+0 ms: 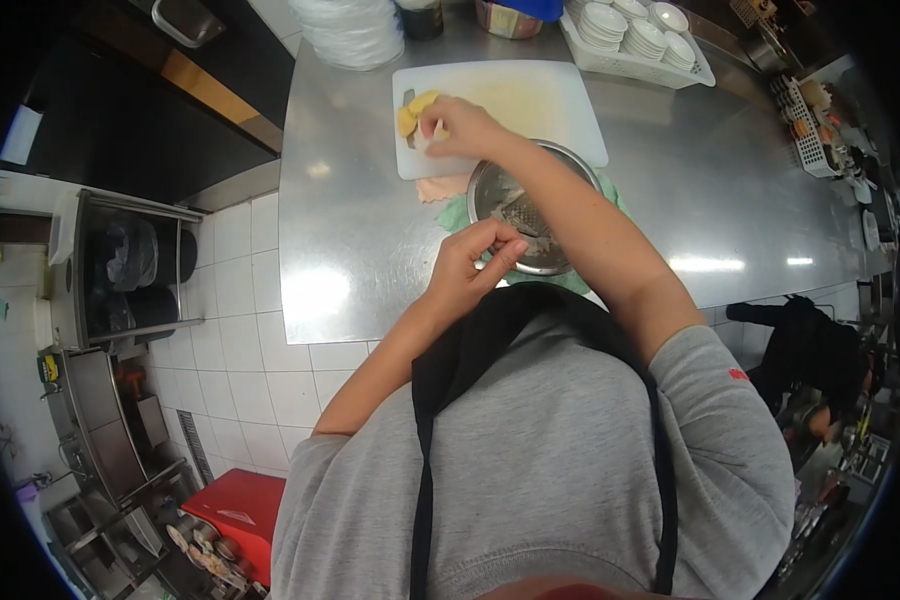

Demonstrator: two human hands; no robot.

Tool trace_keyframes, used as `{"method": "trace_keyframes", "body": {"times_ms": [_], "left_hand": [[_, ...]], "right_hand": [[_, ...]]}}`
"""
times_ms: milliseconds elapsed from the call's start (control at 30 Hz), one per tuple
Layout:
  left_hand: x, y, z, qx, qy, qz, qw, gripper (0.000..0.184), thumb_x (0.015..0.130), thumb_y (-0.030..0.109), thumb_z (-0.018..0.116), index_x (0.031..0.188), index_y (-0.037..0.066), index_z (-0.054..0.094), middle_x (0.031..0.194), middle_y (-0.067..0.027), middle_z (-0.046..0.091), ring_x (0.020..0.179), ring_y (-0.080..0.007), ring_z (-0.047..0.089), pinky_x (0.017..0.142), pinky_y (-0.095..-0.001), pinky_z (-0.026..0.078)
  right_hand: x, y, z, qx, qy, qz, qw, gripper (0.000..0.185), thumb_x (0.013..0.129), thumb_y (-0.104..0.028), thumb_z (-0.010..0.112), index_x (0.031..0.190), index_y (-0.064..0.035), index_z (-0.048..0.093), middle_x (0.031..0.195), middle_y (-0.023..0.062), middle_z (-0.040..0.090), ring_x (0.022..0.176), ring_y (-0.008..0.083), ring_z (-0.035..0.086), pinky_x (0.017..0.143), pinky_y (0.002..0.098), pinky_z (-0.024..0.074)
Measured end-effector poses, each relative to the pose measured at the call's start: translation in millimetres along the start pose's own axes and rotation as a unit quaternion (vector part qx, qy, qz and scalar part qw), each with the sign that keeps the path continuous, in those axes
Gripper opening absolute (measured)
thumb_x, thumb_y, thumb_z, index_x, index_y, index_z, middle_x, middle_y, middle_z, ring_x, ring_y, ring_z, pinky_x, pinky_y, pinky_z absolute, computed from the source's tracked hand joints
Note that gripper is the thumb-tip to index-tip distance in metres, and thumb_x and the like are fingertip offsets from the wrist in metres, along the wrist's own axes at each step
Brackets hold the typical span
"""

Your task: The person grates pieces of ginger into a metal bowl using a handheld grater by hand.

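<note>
Steel bowl (477,198) is sitting by the worktop's (340,225) near edge, its dark textured contents (521,212) partly hidden. Red sleeve lettering (738,375) is proving unreadable. Left hand (470,265) is pinching nearly shut over the bowl, its hold unclear. Beyond, the right hand (462,130) is curling half-closed beside yellow pieces (408,120) on a white board (560,100), obscuring any hold. White dishes (646,40) are filling a far-edge basket (635,73).

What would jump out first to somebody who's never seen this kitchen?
Probably the bright yellow pieces at the left end of the white cutting board, with the right hand reaching in among them. Next, the round metal bowl nearer the body, with the left hand at its near edge. Away from the counter, the red box at lower left stands out against pale floor tiles.
</note>
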State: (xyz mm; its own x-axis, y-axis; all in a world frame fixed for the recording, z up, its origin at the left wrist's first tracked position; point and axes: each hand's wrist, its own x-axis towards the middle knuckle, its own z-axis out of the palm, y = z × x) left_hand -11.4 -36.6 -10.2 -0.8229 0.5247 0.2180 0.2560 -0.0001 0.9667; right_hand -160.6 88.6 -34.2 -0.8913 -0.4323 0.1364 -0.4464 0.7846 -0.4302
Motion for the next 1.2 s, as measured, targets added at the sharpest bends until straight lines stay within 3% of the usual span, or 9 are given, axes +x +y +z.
{"method": "trace_keyframes", "body": {"times_ms": [67,100,167,267,500,600,767,833,1200], "left_hand": [[-1.4,-0.6,-0.2,0.001,0.003,-0.001,1.0,0.013,0.081,0.012,0.061,0.081,0.0,0.058,0.071,-0.0059,0.057,0.063,-0.0123,0.054,0.058,-0.0241,0.043],[-1.5,-1.3,0.2,0.002,0.007,-0.001,1.0,0.013,0.081,0.012,0.06,0.08,0.0,0.058,0.071,-0.0058,0.057,0.063,-0.012,0.054,0.058,-0.0239,0.043],[-2.6,-1.9,1.8,-0.012,0.013,-0.014,1.0,0.013,0.081,0.012,0.06,0.08,0.0,0.058,0.07,-0.0057,0.057,0.062,-0.0114,0.054,0.057,-0.0235,0.043],[-3.6,-3.7,2.7,-0.029,0.016,-0.029,0.999,0.012,0.082,0.012,0.06,0.08,0.0,0.058,0.069,-0.0053,0.057,0.06,-0.0103,0.054,0.056,-0.0227,0.042],[-10.9,4.8,17.8,-0.024,0.05,-0.077,0.996,0.013,0.084,0.012,0.058,0.079,0.0,0.058,0.065,-0.0031,0.056,0.058,-0.0076,0.051,0.054,-0.0209,0.041],[-13.7,5.1,29.7,-0.005,0.084,-0.078,0.993,0.013,0.084,0.012,0.058,0.079,0.0,0.058,0.065,-0.0035,0.056,0.058,-0.0079,0.049,0.055,-0.0213,0.041],[-16.7,7.4,33.6,0.07,0.087,-0.028,0.993,0.013,0.084,0.012,0.059,0.08,-0.001,0.058,0.066,-0.0037,0.057,0.059,-0.0083,0.049,0.056,-0.0226,0.041],[-17.5,3.9,33.9,0.048,0.115,-0.075,0.989,0.012,0.083,0.011,0.059,0.08,0.0,0.058,0.066,-0.0035,0.057,0.059,-0.0077,0.05,0.057,-0.022,0.042],[-12.5,1.4,30.4,0.071,0.163,-0.037,0.983,0.009,0.082,0.01,0.06,0.079,0.002,0.059,0.059,-0.0021,0.055,0.053,-0.0056,0.049,0.052,-0.0204,0.04]], "right_hand": [[-2.8,9.0,-18.3,0.325,0.038,0.037,0.944,0.02,0.067,-0.01,0.066,0.08,-0.0104,0.051,0.08,-0.0035,0.053,0.076,0.0109,0.052,0.066,0.0283,0.0407],[-10.4,11.8,-29.2,0.323,0.039,0.04,0.945,0.02,0.067,-0.01,0.066,0.08,-0.0104,0.051,0.08,-0.0035,0.053,0.076,0.0109,0.052,0.066,0.0283,0.0407],[-34.4,16.7,-52.8,0.529,0.073,0.087,0.841,0.017,0.072,-0.01,0.065,0.082,-0.0079,0.052,0.079,-0.0041,0.053,0.071,0.0059,0.05,0.064,0.0218,0.0401],[-79.7,27.1,-71.3,0.544,0.071,0.127,0.826,0.016,0.074,-0.01,0.064,0.085,-0.0074,0.053,0.078,-0.0034,0.053,0.072,0.0057,0.049,0.064,0.0209,0.0399],[-162.2,14.2,-37.1,0.277,-0.072,0.138,0.948,0.011,0.076,-0.01,0.063,0.083,-0.0064,0.056,0.075,-0.0014,0.053,0.07,0.0099,0.051,0.062,0.0243,0.042],[-164.2,-9.9,-24.6,0.181,0.11,0.076,0.974,0.009,0.077,-0.011,0.059,0.083,-0.004,0.056,0.079,0.0101,0.055,0.074,0.0235,0.055,0.064,0.0324,0.0434],[-162.4,-14.7,-21.8,0.167,0.1,0.067,0.979,0.01,0.076,-0.011,0.059,0.08,-0.0033,0.054,0.079,0.0122,0.057,0.077,0.029,0.056,0.065,0.0375,0.0434],[-154.9,2.2,-24.8,0.127,0.026,0.17,0.977,0.013,0.076,-0.013,0.059,0.081,-0.0029,0.053,0.076,0.0137,0.058,0.075,0.0306,0.057,0.064,0.0383,0.0435],[-144.5,0.6,-27.9,0.174,-0.021,0.103,0.979,0.015,0.076,-0.018,0.06,0.08,-0.0043,0.055,0.074,0.0156,0.06,0.073,0.0321,0.059,0.063,0.0404,0.0442]]}}
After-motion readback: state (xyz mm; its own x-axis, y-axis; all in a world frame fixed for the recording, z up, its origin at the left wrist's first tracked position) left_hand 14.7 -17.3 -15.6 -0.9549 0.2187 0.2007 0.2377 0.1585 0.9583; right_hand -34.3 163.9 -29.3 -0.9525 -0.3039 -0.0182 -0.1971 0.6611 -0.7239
